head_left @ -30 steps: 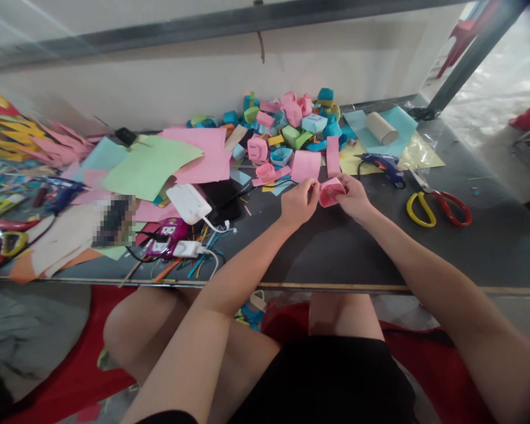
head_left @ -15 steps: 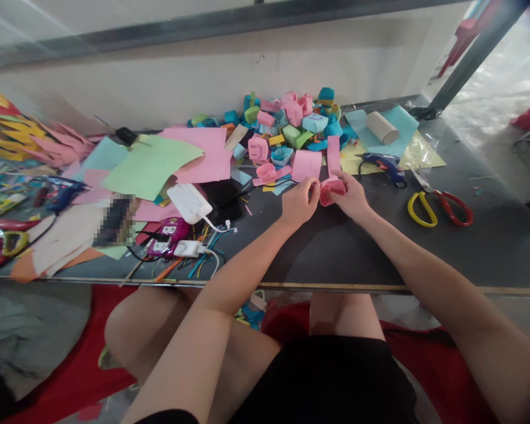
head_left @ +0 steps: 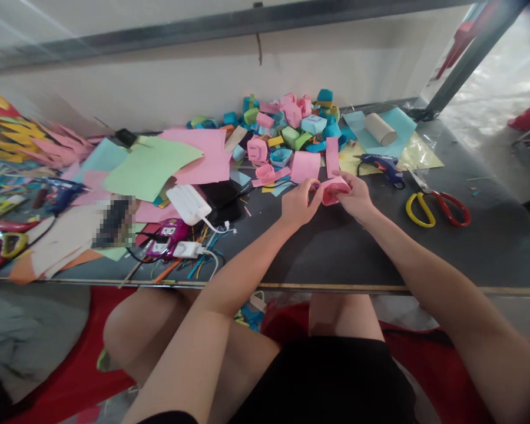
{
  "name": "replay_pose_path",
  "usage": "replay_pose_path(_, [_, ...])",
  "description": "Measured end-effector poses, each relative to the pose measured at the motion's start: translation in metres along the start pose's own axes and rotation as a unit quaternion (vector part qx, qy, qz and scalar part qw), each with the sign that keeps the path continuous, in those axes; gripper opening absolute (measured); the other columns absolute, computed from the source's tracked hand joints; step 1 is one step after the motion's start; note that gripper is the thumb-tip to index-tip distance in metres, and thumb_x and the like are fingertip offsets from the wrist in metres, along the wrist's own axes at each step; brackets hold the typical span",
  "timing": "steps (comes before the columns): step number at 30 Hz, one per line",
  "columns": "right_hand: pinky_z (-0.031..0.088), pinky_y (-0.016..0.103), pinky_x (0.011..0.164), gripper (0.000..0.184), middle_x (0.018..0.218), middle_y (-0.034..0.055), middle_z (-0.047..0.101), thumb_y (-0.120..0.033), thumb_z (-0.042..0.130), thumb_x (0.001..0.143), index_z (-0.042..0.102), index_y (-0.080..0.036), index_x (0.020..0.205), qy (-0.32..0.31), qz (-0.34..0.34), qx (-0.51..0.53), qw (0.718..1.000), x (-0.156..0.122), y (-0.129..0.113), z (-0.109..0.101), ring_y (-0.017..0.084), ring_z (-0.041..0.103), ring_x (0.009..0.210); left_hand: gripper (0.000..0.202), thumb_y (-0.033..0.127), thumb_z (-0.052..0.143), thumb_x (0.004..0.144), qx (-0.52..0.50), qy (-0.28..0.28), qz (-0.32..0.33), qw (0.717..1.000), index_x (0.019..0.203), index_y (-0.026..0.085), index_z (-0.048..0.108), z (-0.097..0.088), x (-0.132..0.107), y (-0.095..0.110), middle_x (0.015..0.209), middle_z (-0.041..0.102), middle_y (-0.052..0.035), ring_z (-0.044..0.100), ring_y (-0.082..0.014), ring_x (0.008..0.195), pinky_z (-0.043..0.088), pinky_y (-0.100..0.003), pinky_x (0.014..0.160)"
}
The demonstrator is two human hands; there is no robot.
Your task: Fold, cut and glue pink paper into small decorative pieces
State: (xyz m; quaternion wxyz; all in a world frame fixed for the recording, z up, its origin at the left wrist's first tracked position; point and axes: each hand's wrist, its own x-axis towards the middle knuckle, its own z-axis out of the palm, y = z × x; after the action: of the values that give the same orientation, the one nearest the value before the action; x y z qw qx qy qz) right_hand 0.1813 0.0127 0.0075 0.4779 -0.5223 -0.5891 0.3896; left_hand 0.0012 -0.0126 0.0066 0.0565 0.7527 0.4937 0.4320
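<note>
A small folded pink paper cup (head_left: 331, 194) is held up between my hands over the dark table, its hollow side partly showing. My left hand (head_left: 297, 206) pinches the paper's left end between thumb and fingers. On the opposite side, my right hand (head_left: 354, 196) grips the right end, with some fingertips hidden behind or inside it. Just beyond the hands lie a pink paper square (head_left: 306, 166) and a narrow pink strip (head_left: 333, 154).
Behind is a heap of folded paper pieces (head_left: 292, 115). A glue gun (head_left: 384, 168), scissors (head_left: 437, 203) and a cardboard tube (head_left: 380, 129) lie to the right. Paper sheets (head_left: 152, 162), a white charger (head_left: 189, 203) and a purple power strip (head_left: 170, 235) occupy the left.
The pink paper cup has tilted, and its opening looks flatter and wider than before. Both hands have shifted slightly, still holding its ends.
</note>
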Motion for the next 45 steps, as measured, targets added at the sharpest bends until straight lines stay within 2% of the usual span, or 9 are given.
replay_pose_path(6, [0.06,0.045,0.083,0.062,0.09,0.0039,0.072,-0.027,0.073,0.065,0.067,-0.019,0.126,-0.047,-0.029,-0.005,0.998,-0.006,-0.004,0.002,0.022,0.067,0.08,0.036,0.053,0.051,0.1,0.026,0.015,0.013,0.999,0.103,0.021,0.068,0.003,0.0,-0.001,0.078,0.073,-0.0032,0.064,-0.0135,0.064,0.042,-0.026,0.061])
replay_pose_path(12, [0.057,0.042,0.085,0.06,0.099,0.0069,0.073,-0.051,0.078,0.07,0.065,-0.022,0.121,-0.069,-0.037,0.039,0.996,-0.001,-0.002,0.002,0.023,0.068,0.088,0.034,0.044,0.048,0.102,0.057,-0.015,-0.018,0.998,0.093,0.02,0.071,0.006,0.002,-0.007,0.073,0.072,-0.0047,0.066,-0.0174,0.067,0.04,-0.029,0.06])
replay_pose_path(17, [0.054,0.045,0.088,0.04,0.107,0.0104,0.071,-0.052,0.058,0.089,0.063,-0.023,0.116,0.066,-0.062,-0.065,0.994,0.015,-0.001,-0.024,0.027,0.067,0.1,0.031,0.044,0.055,0.097,0.068,-0.047,-0.051,0.995,0.082,0.022,0.072,0.009,0.005,-0.018,0.067,0.07,-0.0039,0.06,-0.0181,0.057,0.038,-0.03,0.056])
replay_pose_path(23, [0.033,0.058,0.113,0.049,0.137,0.0289,0.055,-0.031,0.062,0.091,0.053,-0.008,0.133,0.226,-0.03,-0.395,0.89,0.023,-0.001,-0.066,0.041,0.043,0.135,0.024,0.039,0.066,0.089,0.042,-0.058,-0.067,0.995,0.072,0.022,0.071,0.012,0.004,-0.022,0.069,0.073,-0.0047,0.058,-0.0175,0.058,0.038,-0.029,0.055])
replay_pose_path(28, [0.033,0.063,0.11,0.063,0.135,0.033,0.052,-0.043,0.061,0.093,0.048,0.001,0.136,0.243,0.074,-0.49,0.834,0.034,0.023,-0.077,0.046,0.044,0.133,0.013,0.027,0.066,0.087,-0.007,-0.057,-0.078,0.995,0.096,0.021,0.074,0.006,0.008,-0.015,0.098,0.078,-0.0073,0.068,-0.0217,0.088,0.053,-0.033,0.077])
replay_pose_path(31, [0.035,0.062,0.108,0.064,0.129,0.0353,0.055,-0.048,0.053,0.097,0.052,0.005,0.132,0.227,0.069,-0.499,0.834,0.042,0.039,-0.08,0.045,0.047,0.129,0.021,0.025,0.065,0.088,-0.043,-0.066,-0.026,0.997,0.107,0.021,0.073,0.002,0.011,-0.015,0.114,0.075,-0.0088,0.066,-0.0219,0.104,0.055,-0.037,0.094])
replay_pose_path(36, [0.039,0.062,0.105,0.07,0.128,0.0374,0.056,-0.055,0.05,0.098,0.052,0.005,0.133,0.218,0.075,-0.492,0.839,0.047,0.046,-0.082,0.045,0.052,0.125,0.015,0.021,0.07,0.085,-0.065,-0.128,0.05,0.988,0.1,0.022,0.075,0.002,0.016,-0.026,0.123,0.071,-0.0089,0.065,-0.022,0.118,0.051,-0.042,0.108])
replay_pose_path(41, [0.042,0.06,0.104,0.08,0.125,0.0382,0.058,-0.056,0.066,0.089,0.052,0.008,0.133,0.21,0.126,-0.478,0.843,0.049,0.037,-0.085,0.047,0.055,0.124,0.02,0.019,0.074,0.083,-0.069,-0.174,0.038,0.982,0.102,0.021,0.077,0.01,0.019,-0.04,0.123,0.073,-0.0102,0.068,-0.0236,0.117,0.051,-0.046,0.108])
replay_pose_path(45, [0.045,0.062,0.101,0.063,0.119,0.0369,0.063,-0.052,0.062,0.091,0.061,0.003,0.123,0.204,0.114,-0.446,0.864,0.051,0.04,-0.091,0.048,0.06,0.117,0.021,0.022,0.075,0.085,-0.105,-0.191,0.031,0.976,0.106,0.024,0.078,0.012,0.019,-0.045,0.124,0.074,-0.008,0.068,-0.0243,0.117,0.051,-0.05,0.109])
